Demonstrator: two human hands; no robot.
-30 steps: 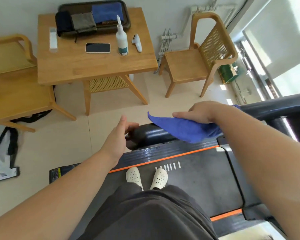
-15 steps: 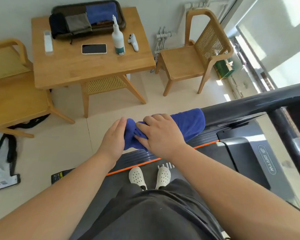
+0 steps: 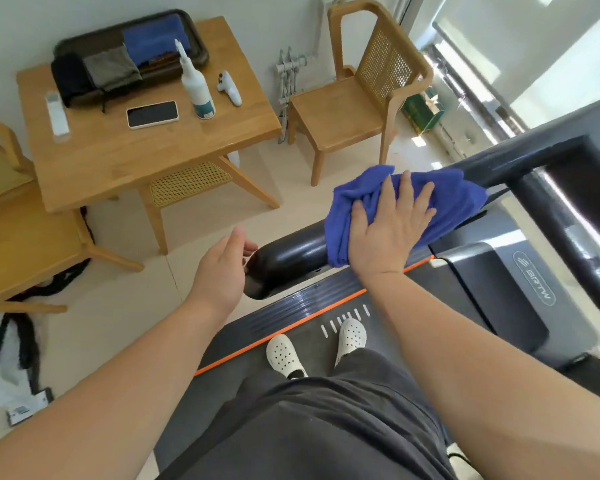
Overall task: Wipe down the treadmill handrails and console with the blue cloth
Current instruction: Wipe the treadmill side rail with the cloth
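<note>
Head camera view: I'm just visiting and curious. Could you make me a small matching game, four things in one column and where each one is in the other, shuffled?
Things:
1. blue cloth
2. spray bottle
3. left hand
4. white shoes

Places:
A. on the treadmill belt
B. standing on the wooden table
C. draped over the handrail, under the flat right hand
D. beside the handrail's bare end, holding nothing

Pairs: 1-C, 2-B, 3-D, 4-A

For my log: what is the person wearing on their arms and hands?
Nothing visible: the left hand and right hand carry no gloves, rings, watch or bands, and no sleeves reach into view.
</note>
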